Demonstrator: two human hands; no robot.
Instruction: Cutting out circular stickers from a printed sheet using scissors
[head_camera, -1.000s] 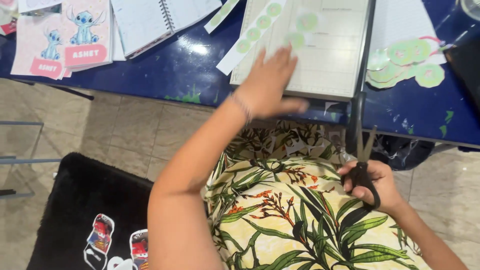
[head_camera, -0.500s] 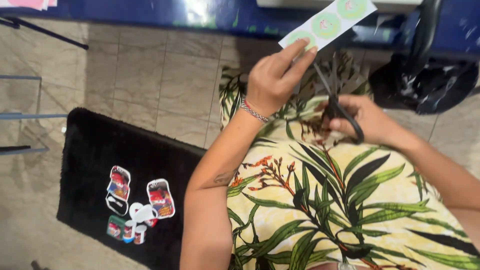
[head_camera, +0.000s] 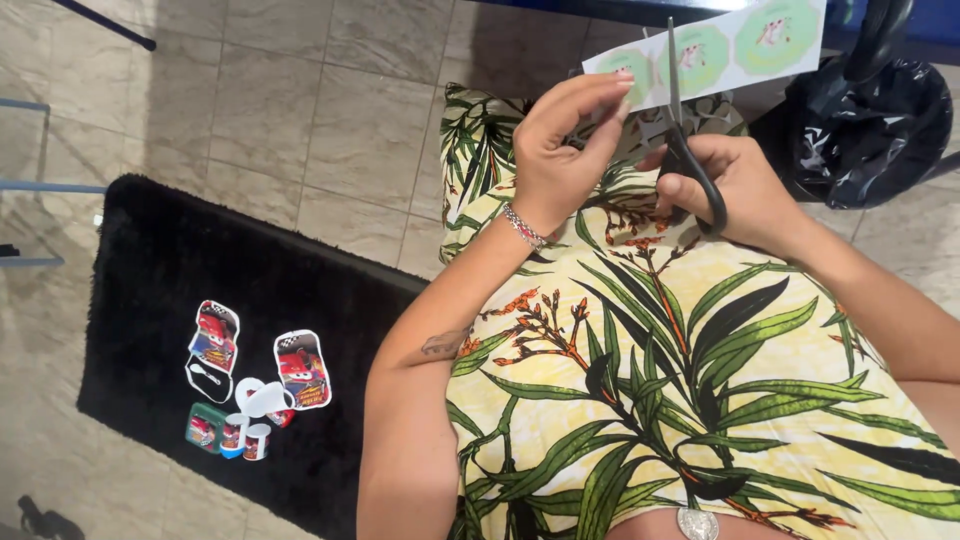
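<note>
My left hand (head_camera: 565, 140) pinches the left end of a white paper strip (head_camera: 730, 45) printed with round green stickers and holds it up over my lap. My right hand (head_camera: 735, 185) grips black-handled scissors (head_camera: 685, 130), blades pointing up and crossing the strip between two of the green circles. Both hands hover above my leaf-patterned yellow dress (head_camera: 650, 360).
A black plastic bag (head_camera: 870, 110) sits at the right by my knee. On the floor to the left lies a black fluffy rug (head_camera: 160, 330) with several colourful car-themed cutouts (head_camera: 255, 375) on it. Beige floor tiles (head_camera: 330, 110) surround it.
My left hand took the strip from the blue table and brought it down over my lap. The scissors rose to meet it, and my view tilted down to the floor.
</note>
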